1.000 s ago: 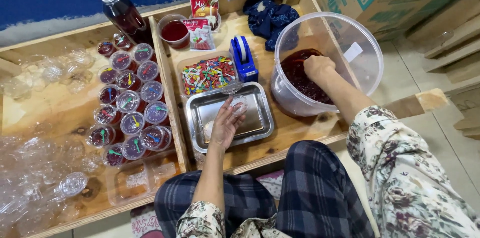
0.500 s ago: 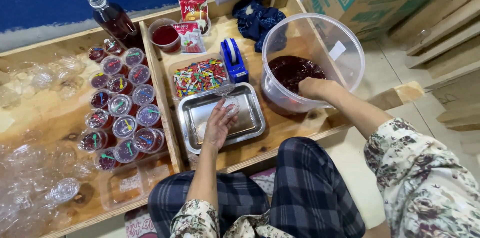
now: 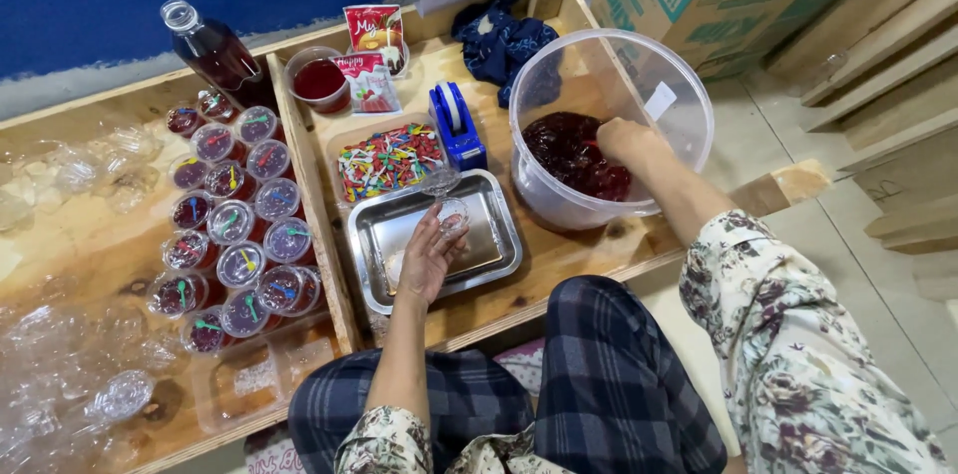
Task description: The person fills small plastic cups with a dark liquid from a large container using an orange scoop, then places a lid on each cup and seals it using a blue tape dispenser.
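Wooden tray (image 3: 559, 264) edge beside tub (image 3: 679, 105)

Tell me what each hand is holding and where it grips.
The left hand holds a small clear cup by its side, over the metal tray. The right hand is down in the red jelly; any hold cannot be told.

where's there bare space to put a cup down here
Bare wood shows right of the steel tray, below the big clear tub, and between the tape dispenser and the tub. The filled cups crowd the left bay; empty cups litter its left edge.
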